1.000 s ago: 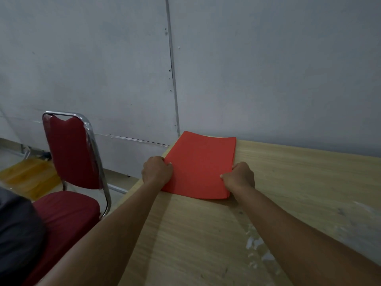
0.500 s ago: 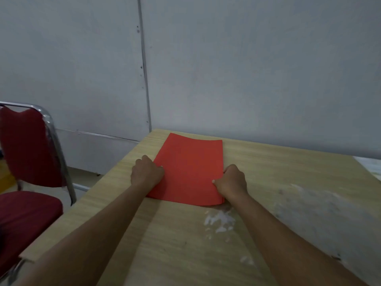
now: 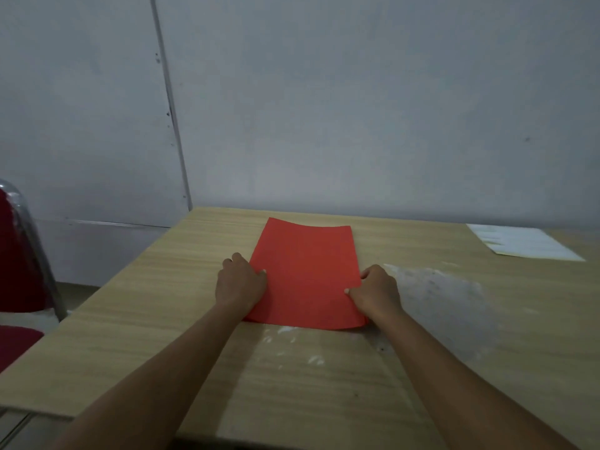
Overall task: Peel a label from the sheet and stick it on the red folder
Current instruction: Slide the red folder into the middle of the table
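A red folder lies flat on the wooden table, its long side pointing away from me. My left hand grips its left edge, thumb on top. My right hand grips its right edge the same way. A white label sheet lies flat at the far right of the table, well away from both hands.
A grey wall stands just behind the table's far edge. A red padded chair with a chrome frame stands left of the table. White smears mark the tabletop to the right of the folder and in front of it.
The folder has moved to the right along the table, held in both hands. My view has swung right, so the chair is almost out of frame and the label sheet has come into sight.
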Tool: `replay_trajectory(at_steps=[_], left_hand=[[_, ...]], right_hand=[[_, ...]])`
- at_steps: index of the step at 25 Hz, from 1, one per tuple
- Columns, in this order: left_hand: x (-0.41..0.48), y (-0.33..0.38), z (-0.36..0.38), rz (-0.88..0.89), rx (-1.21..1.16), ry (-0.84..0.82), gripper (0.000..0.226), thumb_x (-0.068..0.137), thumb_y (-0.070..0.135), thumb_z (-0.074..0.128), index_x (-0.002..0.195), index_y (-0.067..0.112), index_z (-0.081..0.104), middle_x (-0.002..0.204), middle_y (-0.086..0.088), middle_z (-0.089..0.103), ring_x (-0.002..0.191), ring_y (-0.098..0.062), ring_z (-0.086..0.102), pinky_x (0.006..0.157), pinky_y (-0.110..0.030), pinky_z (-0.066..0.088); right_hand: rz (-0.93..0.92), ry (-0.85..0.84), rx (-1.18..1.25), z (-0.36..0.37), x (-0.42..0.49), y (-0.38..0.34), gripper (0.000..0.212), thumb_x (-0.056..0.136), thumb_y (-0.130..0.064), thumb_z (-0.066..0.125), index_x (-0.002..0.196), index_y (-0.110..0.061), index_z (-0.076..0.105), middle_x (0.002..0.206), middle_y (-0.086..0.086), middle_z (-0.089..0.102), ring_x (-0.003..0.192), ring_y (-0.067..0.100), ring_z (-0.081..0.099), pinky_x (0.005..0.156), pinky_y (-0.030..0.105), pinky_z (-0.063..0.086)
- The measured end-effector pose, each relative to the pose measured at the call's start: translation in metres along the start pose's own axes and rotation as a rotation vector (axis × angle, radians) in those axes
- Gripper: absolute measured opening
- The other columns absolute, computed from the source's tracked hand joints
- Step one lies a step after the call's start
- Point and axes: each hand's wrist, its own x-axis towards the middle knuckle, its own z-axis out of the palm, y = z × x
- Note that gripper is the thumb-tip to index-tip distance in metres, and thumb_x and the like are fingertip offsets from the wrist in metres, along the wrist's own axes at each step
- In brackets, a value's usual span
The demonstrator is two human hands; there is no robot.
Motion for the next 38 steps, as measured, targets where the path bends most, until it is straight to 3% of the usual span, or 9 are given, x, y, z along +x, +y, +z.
replay_trajectory(at_steps=[7,12,19,22,25,29,32,38], left_hand=[[-0.032,0.035,0.026,0.080,0.045,-0.020,0.057,0.092,0.039,0.061,0.123,-0.006,0.045,0.125,-0.024,0.050,0.114,-0.040,0.055,0.095,-0.046,0.046],[-0.046,0.049,0.037,0.096,0.066,-0.040,0.052,0.093,0.041,0.057,0.119,-0.003,0.054,0.123,-0.021,0.049,0.111,-0.039,0.056,0.092,-0.046,0.046],[-0.051,0.053,0.041,0.120,0.109,-0.022,0.050,0.093,0.042,0.054,0.120,0.000,0.052,0.122,-0.018,0.049,0.112,-0.036,0.055,0.089,-0.046,0.047],[-0.053,0.053,0.041,0.219,0.193,0.067,0.051,0.092,0.044,0.052,0.125,0.005,0.052,0.124,-0.015,0.051,0.114,-0.032,0.052,0.090,-0.044,0.046],[-0.053,0.056,0.046,0.425,0.245,0.120,0.057,0.091,0.044,0.051,0.137,0.011,0.048,0.136,-0.011,0.050,0.124,-0.030,0.047,0.102,-0.043,0.042],[-0.059,0.066,0.064,0.665,0.240,-0.084,0.065,0.094,0.047,0.047,0.149,0.013,0.036,0.154,-0.006,0.038,0.147,-0.025,0.027,0.123,-0.040,0.017],[-0.063,0.069,0.077,0.718,0.290,-0.218,0.066,0.097,0.051,0.038,0.152,0.014,0.032,0.159,-0.005,0.033,0.149,-0.022,0.023,0.123,-0.040,0.008],[-0.065,0.065,0.082,0.710,0.291,-0.203,0.061,0.099,0.050,0.035,0.150,0.017,0.038,0.158,-0.002,0.036,0.147,-0.018,0.028,0.123,-0.038,0.012]], right_hand=[[0.043,0.028,0.046,-0.037,-0.006,0.045,0.031,0.084,-0.023,0.078,0.105,-0.016,0.056,0.090,-0.005,0.054,0.074,0.011,0.050,0.051,0.020,0.032],[0.048,0.045,0.039,-0.054,-0.010,0.061,0.032,0.083,-0.024,0.079,0.106,-0.016,0.058,0.088,-0.006,0.052,0.077,0.012,0.051,0.052,0.020,0.034],[0.051,0.070,0.006,-0.058,-0.015,0.067,0.031,0.083,-0.028,0.079,0.105,-0.014,0.063,0.095,-0.001,0.063,0.082,0.016,0.058,0.069,0.029,0.047],[-0.021,0.131,-0.188,-0.058,-0.019,0.069,0.033,0.083,-0.038,0.073,0.108,-0.018,0.063,0.111,0.002,0.061,0.100,0.021,0.059,0.082,0.036,0.053],[-0.182,0.183,-0.279,-0.052,-0.020,0.070,0.040,0.087,-0.043,0.065,0.120,-0.020,0.060,0.124,0.002,0.055,0.115,0.022,0.052,0.094,0.038,0.049],[-0.340,0.093,-0.281,-0.038,-0.017,0.072,0.059,0.093,-0.051,0.056,0.143,-0.020,0.050,0.151,0.001,0.044,0.139,0.022,0.038,0.114,0.038,0.035],[-0.323,0.011,-0.371,-0.031,-0.016,0.079,0.067,0.096,-0.058,0.044,0.152,-0.023,0.039,0.162,0.001,0.031,0.150,0.023,0.024,0.121,0.042,0.023],[-0.336,0.033,-0.366,-0.028,-0.019,0.087,0.067,0.097,-0.060,0.036,0.152,-0.022,0.038,0.161,0.001,0.032,0.150,0.024,0.026,0.121,0.042,0.022]])
